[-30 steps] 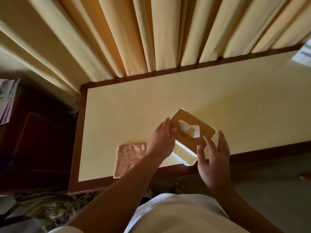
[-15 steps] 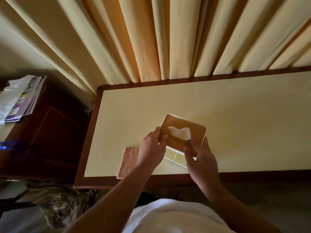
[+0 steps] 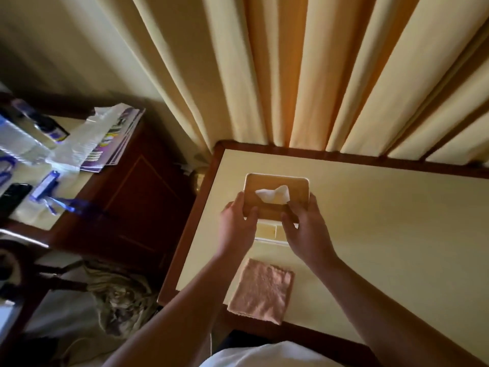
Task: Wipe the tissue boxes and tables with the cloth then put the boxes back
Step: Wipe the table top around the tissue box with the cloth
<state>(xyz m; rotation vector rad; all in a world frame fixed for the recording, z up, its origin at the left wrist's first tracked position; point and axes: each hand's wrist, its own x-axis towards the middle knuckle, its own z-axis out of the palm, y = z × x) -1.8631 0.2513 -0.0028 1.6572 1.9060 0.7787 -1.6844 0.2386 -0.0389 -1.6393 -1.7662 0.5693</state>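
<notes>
- The long cream-topped table with a dark wooden border looks smooth and hard. A wipe should glide over it. The wood edging sits close to where the box is, so a box set down carelessly could overhang the edge.
- The rectangular tissue box, a white plastic base under a tan wood-look lid, is over the table's left end, toward the curtain side and near the far left corner. I cannot tell whether its base touches the top. It is probably light and rigid with slick walls. The lid may be a loose piece, so it is safer to grip low on the two short walls or under the base than to lift by the lid alone.
- The folded pink terry cloth lies flat at the table's near edge, just beside the box, with no hand on it. It is soft and limp, and a single pinch at the fold would lift it.
- The left hand grips the box's left end, with fingers curled round the side and thumb on the lid's near edge.
- The right hand grips the right end in the same way, with its thumb laid along the near edge.
- A white tissue stands up out of the lid's slot. It is flimsy and would tear or pull out if the wiping snagged it.
</notes>
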